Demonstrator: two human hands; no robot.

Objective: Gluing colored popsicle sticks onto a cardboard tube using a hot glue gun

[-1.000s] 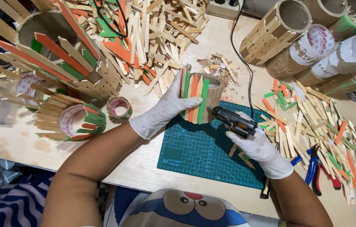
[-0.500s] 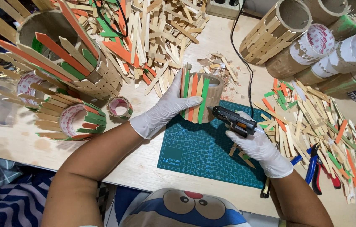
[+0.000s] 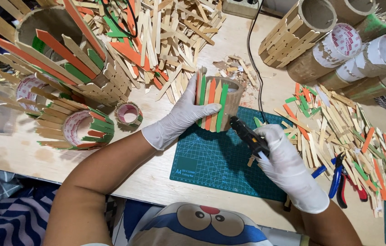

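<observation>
My left hand (image 3: 184,116), in a white glove, grips a short cardboard tube (image 3: 229,98) with green, orange and plain wooden sticks (image 3: 211,102) glued upright on its side. The tube stands at the far edge of a green cutting mat (image 3: 220,164). My right hand (image 3: 288,166), also gloved, holds a black glue gun (image 3: 247,134) whose nozzle points toward the tube's lower right side, just short of the sticks. The gun's black cord (image 3: 253,59) runs away across the table.
Loose wooden sticks (image 3: 338,127) lie piled to the right, with blue and red pliers (image 3: 341,180). More sticks (image 3: 156,41) are heaped at the back. Stick-covered tubes (image 3: 65,68) stand left, bare tubes and tape rolls (image 3: 338,41) back right. A small tape roll (image 3: 129,114) lies left of my hand.
</observation>
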